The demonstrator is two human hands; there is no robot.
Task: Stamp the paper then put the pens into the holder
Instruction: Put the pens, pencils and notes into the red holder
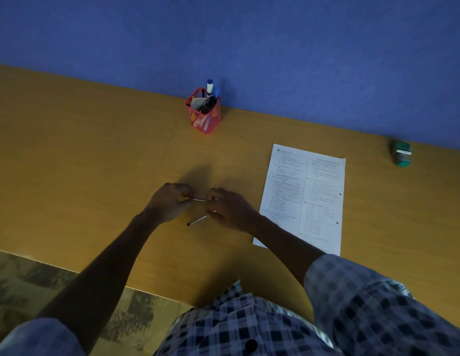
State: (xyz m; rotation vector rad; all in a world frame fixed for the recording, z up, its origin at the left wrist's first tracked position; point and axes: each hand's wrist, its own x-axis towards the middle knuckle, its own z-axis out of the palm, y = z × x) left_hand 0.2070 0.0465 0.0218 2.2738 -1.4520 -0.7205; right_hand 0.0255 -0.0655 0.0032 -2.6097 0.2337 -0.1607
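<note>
My left hand (169, 201) and my right hand (230, 210) meet over the middle of the wooden desk (95, 155). Between them runs a thin white pen (198, 200), pinched at both ends by my fingers. A second pen (196, 220) with a dark tip lies slanted on the desk, its upper end under my right fingers. The printed paper (308, 194) lies flat just right of my right hand. A red mesh holder (203, 114) with several pens and markers stands at the back by the wall. The green stamp (401, 153) rests far right.
A blue wall (249, 42) runs along the desk's far edge. The desk's near edge crosses the lower left, with patterned floor (31, 283) below it. My checked shirt fills the bottom right.
</note>
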